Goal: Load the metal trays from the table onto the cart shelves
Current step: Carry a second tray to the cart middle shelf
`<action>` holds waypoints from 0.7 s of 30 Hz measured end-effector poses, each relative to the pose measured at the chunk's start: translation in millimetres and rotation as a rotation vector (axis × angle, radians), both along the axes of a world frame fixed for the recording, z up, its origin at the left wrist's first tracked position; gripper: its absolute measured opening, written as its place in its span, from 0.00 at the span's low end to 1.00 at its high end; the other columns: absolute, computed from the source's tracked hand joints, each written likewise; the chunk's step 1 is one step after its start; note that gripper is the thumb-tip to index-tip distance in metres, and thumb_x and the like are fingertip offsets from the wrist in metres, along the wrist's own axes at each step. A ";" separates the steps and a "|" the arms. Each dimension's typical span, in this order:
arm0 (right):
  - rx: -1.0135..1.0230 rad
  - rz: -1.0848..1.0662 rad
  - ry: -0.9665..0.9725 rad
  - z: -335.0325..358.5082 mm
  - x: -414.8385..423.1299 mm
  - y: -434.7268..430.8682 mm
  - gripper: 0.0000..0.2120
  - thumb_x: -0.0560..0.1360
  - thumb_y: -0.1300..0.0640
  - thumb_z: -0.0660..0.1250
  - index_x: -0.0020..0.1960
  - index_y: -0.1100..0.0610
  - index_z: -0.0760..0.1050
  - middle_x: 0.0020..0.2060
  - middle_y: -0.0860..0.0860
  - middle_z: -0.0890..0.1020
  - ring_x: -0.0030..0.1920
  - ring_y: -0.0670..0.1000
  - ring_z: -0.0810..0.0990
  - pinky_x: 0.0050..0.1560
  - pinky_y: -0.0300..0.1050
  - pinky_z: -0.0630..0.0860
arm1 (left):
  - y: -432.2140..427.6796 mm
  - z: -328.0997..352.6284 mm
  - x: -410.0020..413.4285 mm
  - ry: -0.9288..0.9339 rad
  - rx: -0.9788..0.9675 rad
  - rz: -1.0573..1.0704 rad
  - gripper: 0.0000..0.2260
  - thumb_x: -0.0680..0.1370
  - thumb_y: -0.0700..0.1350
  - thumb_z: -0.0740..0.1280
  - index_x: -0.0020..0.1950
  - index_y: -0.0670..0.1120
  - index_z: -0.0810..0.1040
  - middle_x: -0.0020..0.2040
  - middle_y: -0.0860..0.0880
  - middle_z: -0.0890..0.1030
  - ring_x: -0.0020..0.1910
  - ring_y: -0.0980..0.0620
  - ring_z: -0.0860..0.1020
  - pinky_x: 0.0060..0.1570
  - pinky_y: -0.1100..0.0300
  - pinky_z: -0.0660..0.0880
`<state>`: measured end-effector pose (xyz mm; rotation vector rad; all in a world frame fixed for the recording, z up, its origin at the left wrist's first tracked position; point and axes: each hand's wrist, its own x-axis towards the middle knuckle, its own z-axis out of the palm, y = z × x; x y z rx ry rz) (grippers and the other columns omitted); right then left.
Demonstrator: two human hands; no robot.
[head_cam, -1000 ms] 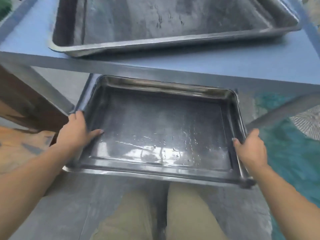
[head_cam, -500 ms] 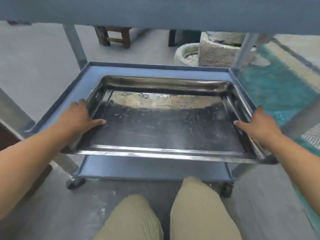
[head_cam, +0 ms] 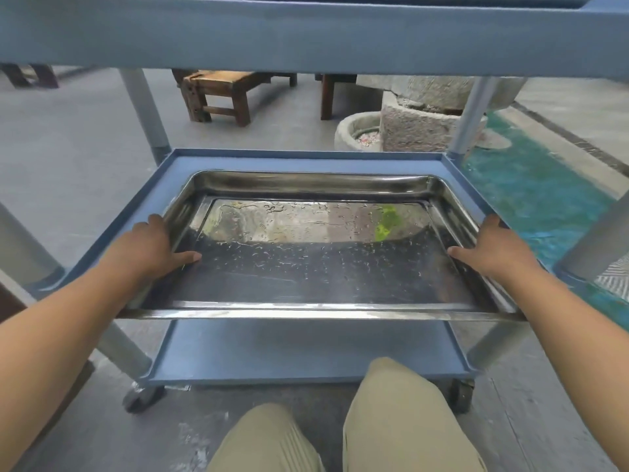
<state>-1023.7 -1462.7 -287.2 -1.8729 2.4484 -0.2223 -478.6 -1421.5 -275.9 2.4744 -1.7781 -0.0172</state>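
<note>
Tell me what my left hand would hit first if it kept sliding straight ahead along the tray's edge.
Your left hand, gripping the metal tray, points toward the far end of the cart shelf. Going straight on, it would likely meet the shelf's raised far rim first, though depth is hard to judge.

The fingers of the left hand (head_cam: 149,248) and the right hand (head_cam: 493,248) go under the tray (head_cam: 323,267) sides, so they are hidden. The tray covers most of the middle shelf (head_cam: 136,212). The top shelf (head_cam: 306,32) is cut off at 12 o'clock. Both knees (head_cam: 401,413) are cut off at 6 o'clock.
</note>
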 end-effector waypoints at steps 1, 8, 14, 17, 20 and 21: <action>-0.005 -0.002 -0.006 0.7 0.6 0.2 0.48 0.71 0.39 0.70 0.75 0.66 0.52 0.59 0.66 0.77 0.55 0.66 0.79 0.45 0.54 0.76 | -0.1 -0.4 0.2 -0.004 0.000 -0.003 0.41 0.66 0.67 0.74 0.62 0.38 0.66 0.56 0.35 0.76 0.51 0.35 0.77 0.40 0.50 0.71; -0.002 0.085 0.020 18.6 12.6 15.3 0.34 0.72 0.41 0.70 0.65 0.65 0.67 0.65 0.66 0.67 0.61 0.67 0.71 0.58 0.57 0.73 | 5.5 3.3 -4.2 -0.092 0.029 0.015 0.43 0.66 0.68 0.72 0.67 0.39 0.65 0.66 0.35 0.67 0.58 0.32 0.75 0.49 0.41 0.76; 0.122 0.309 -0.116 37.0 29.2 63.4 0.39 0.71 0.31 0.63 0.75 0.52 0.65 0.70 0.57 0.70 0.68 0.58 0.70 0.62 0.52 0.69 | 25.1 4.0 -14.0 -0.190 -0.021 -0.244 0.41 0.68 0.66 0.71 0.74 0.47 0.64 0.70 0.41 0.69 0.68 0.38 0.68 0.65 0.39 0.67; 0.274 0.372 -0.122 46.2 36.0 86.1 0.46 0.65 0.22 0.53 0.75 0.47 0.64 0.71 0.51 0.71 0.68 0.52 0.72 0.63 0.49 0.69 | 41.6 11.0 -20.2 0.085 0.110 -0.445 0.35 0.72 0.66 0.67 0.75 0.53 0.66 0.73 0.49 0.68 0.69 0.48 0.70 0.67 0.52 0.68; 0.307 0.431 -0.178 48.1 41.4 104.1 0.47 0.64 0.19 0.49 0.76 0.43 0.60 0.73 0.45 0.68 0.69 0.46 0.69 0.66 0.47 0.67 | 57.4 17.0 -21.5 0.212 0.297 -0.481 0.39 0.69 0.77 0.56 0.75 0.58 0.66 0.75 0.56 0.66 0.71 0.55 0.67 0.67 0.57 0.65; 0.340 0.465 -0.197 46.5 43.8 109.7 0.47 0.64 0.19 0.48 0.77 0.42 0.59 0.74 0.43 0.66 0.68 0.43 0.68 0.66 0.46 0.66 | 60.2 17.1 -19.8 0.220 0.340 -0.503 0.42 0.67 0.80 0.53 0.75 0.59 0.66 0.76 0.57 0.65 0.72 0.56 0.66 0.68 0.58 0.64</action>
